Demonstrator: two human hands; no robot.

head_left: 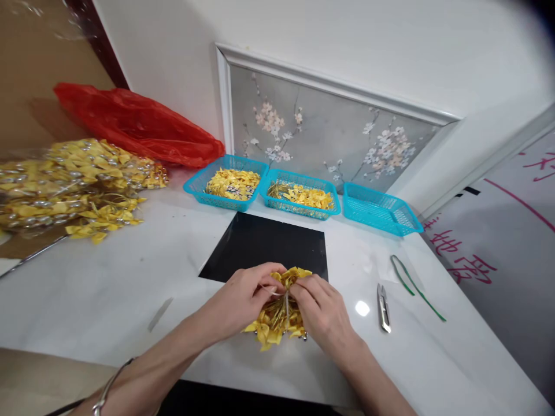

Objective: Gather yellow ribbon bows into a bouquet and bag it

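A bunch of yellow ribbon bows (pixel 271 334) with gold stems is between my hands, over the front of the white table. A thin pale string (pixel 287 306) runs round its middle and hangs down across the stems. My left hand (pixel 249 292) is closed, with a strand of that string pinched between thumb and finger. On the other side of the bunch, my right hand (pixel 318 303) pinches at the same middle point; its fingertips are partly hidden among the bows. A few silvery beads show along the bunch's lower edge.
Blue baskets (pixel 247 205) (pixel 299 212) of yellow bows stand at the back, beside a third blue basket (pixel 381 222). Nearer lies a black mat (pixel 264 242). Thread snips (pixel 383 309) and a green strip (pixel 416 289) lie right; bagged bows (pixel 78 179) and a red bag (pixel 139 124) left.
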